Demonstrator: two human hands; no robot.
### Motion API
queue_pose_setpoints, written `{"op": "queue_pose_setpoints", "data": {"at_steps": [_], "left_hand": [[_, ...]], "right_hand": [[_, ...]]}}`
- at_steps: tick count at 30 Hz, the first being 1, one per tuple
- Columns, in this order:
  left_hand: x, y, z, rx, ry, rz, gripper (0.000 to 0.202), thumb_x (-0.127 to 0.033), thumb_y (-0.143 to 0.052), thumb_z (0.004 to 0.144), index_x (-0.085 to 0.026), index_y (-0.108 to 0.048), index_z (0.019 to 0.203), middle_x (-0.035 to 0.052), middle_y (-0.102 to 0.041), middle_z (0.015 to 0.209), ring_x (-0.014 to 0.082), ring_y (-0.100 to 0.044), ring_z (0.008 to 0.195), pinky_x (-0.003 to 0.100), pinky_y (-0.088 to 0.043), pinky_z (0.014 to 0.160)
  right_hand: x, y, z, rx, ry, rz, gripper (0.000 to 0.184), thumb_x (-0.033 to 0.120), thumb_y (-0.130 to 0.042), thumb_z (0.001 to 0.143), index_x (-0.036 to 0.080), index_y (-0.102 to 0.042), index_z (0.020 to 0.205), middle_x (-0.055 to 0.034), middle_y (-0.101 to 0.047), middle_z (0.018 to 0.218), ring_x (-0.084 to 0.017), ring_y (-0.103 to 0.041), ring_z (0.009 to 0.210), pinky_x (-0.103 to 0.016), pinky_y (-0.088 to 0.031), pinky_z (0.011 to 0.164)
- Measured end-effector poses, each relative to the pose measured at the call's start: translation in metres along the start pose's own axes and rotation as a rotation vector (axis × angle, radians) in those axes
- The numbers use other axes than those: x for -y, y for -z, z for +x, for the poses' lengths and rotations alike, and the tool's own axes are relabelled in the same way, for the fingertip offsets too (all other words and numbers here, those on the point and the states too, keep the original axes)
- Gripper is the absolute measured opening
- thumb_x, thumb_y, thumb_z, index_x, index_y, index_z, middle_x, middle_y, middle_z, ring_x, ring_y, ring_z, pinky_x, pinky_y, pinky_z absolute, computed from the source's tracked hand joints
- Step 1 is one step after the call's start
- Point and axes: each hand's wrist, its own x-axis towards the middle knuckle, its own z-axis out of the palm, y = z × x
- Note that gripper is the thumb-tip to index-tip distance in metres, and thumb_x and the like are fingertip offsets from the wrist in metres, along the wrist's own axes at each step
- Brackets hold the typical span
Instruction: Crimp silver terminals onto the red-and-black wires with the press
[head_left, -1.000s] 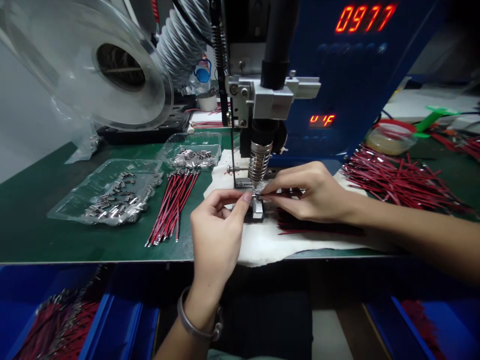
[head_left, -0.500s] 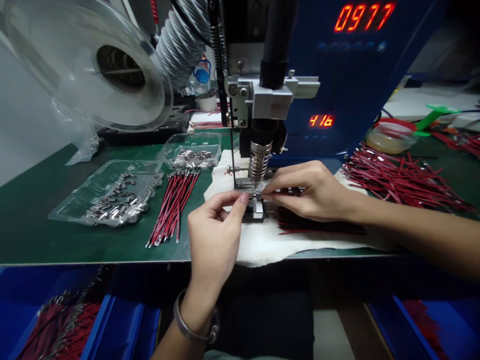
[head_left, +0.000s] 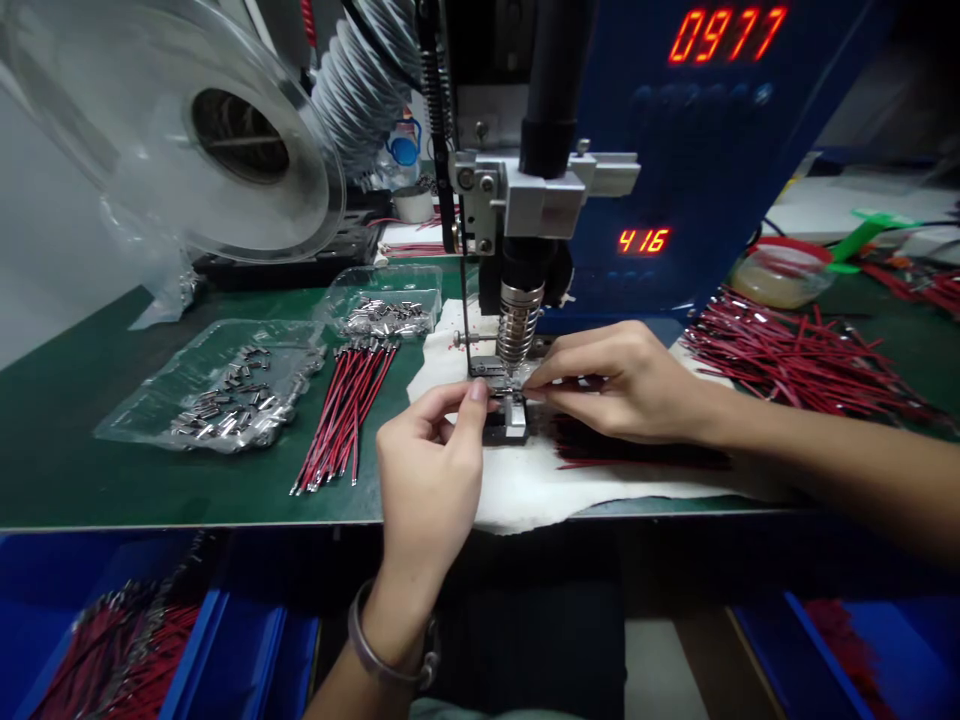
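My left hand (head_left: pixel 429 470) pinches something small at the left side of a metal fixture block (head_left: pixel 510 418) under the machine's ribbed metal tip (head_left: pixel 517 322). What it pinches is too small to name. My right hand (head_left: pixel 616 380) comes in from the right, its fingertips pressed together at the same spot, on a thin red and black wire that runs under the palm. Both hands rest over a white cloth (head_left: pixel 540 485). A metal bracelet (head_left: pixel 386 655) is on my left wrist.
Clear trays of small metal sleeves (head_left: pixel 225 400) (head_left: pixel 386 315) lie left, beside a bundle of red-black wires (head_left: pixel 345 410). A loose wire pile (head_left: pixel 795 355) spreads right. A clear reel (head_left: pixel 195 130) stands back left. Red displays read 0977 (head_left: pixel 727 35) and 416 (head_left: pixel 643 241). Blue bins (head_left: pixel 142 640) sit below the table edge.
My left hand has drawn slightly back to the left from the fixture. The lower display settled to 416. My right hand has hardly moved.
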Motion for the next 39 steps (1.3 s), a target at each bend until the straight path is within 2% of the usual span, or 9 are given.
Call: {"op": "queue_pose_setpoints", "data": {"at_steps": [8,23,39], "left_hand": [[-0.0005,0.0000,-0.0002,-0.002,-0.001,-0.003,0.020,-0.035,-0.064,0.083,-0.016,-0.072,0.080,0.0026,-0.070,0.073,0.0157,-0.065,0.076,0.019,-0.047,0.067],[0.0006,-0.0011,-0.0002,0.002,-0.010,0.001,0.021,-0.035,-0.063,0.083,-0.016,-0.071,0.081,0.0036,-0.071,0.077,0.0158,-0.065,0.077,0.019,-0.047,0.064],[0.0005,-0.0013,-0.0004,-0.005,-0.020,0.018,0.020,-0.034,-0.062,0.083,-0.016,-0.070,0.079,0.0026,-0.068,0.069,0.0135,-0.062,0.066,0.019,-0.044,0.057]], "right_hand": [[0.0014,0.0000,0.0006,0.012,-0.007,-0.003,0.013,0.013,-0.060,0.083,0.011,-0.073,0.086,-0.0046,-0.068,0.074,-0.009,-0.058,0.063,-0.021,-0.043,0.059],[0.0020,0.0010,0.0005,0.008,-0.016,-0.029,0.014,0.015,-0.060,0.084,0.011,-0.073,0.085,-0.0047,-0.068,0.072,-0.010,-0.058,0.061,-0.021,-0.043,0.058],[0.0014,0.0000,-0.0003,0.011,-0.017,-0.038,0.013,0.015,-0.060,0.083,0.012,-0.073,0.084,-0.0046,-0.067,0.071,-0.010,-0.058,0.060,-0.022,-0.042,0.057]]}}
